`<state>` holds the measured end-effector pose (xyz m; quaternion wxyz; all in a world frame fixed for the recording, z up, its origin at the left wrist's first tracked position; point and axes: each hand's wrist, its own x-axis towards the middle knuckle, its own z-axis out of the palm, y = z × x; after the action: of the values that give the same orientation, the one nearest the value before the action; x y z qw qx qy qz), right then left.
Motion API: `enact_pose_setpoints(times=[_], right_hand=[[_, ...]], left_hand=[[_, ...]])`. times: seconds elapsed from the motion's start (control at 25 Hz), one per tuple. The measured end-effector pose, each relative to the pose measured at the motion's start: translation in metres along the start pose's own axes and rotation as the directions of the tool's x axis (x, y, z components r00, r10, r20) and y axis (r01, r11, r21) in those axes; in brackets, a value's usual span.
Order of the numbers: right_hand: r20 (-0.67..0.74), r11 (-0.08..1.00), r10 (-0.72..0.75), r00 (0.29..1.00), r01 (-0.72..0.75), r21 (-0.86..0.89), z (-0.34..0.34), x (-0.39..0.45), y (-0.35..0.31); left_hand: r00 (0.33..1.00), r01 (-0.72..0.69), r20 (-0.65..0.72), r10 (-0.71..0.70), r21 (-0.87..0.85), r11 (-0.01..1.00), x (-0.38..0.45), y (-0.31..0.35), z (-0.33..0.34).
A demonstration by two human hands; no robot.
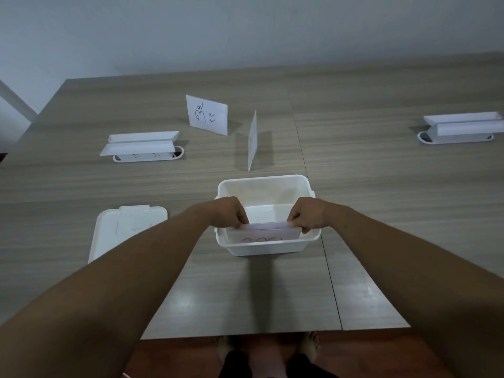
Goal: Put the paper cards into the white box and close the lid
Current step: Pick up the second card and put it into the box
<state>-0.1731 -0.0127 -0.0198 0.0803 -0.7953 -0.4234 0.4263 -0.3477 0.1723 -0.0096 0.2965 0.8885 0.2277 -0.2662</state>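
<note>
The open white box [266,186] stands at the table's near middle. Both hands hold a folded paper card with red writing [266,232] down inside its near side. My left hand [230,214] pinches the card's left end, and my right hand [306,215] pinches its right end. The box's white lid [120,230] lies flat on the table to the left of the box. Beyond the box two more paper cards stand upright: one with black writing [207,114] at the back, one seen edge-on [252,139] closer to the box.
Two white flip-up socket units are set into the wooden table [381,186], one at the left [141,147] and one at the far right [461,128]. The table's near edge runs just above my feet. A grey wall stands behind.
</note>
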Motion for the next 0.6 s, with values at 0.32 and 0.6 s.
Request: enact_pose_setpoints(times=[0.32, 0.6], right_hand=[[-0.151, 0.981, 0.103, 0.983, -0.075, 0.181, -0.035, 0.019, -0.011], [-0.345, 0.965, 0.107, 0.933, -0.014, 0.262, -0.082, 0.046, -0.026]], left_hand=[[0.996, 0.039, -0.062, -0.061, -0.308, 0.951, 0.014, -0.006, -0.042], [0.954, -0.028, -0.292, -0.06, -0.288, 0.957, 0.054, -0.017, -0.122]])
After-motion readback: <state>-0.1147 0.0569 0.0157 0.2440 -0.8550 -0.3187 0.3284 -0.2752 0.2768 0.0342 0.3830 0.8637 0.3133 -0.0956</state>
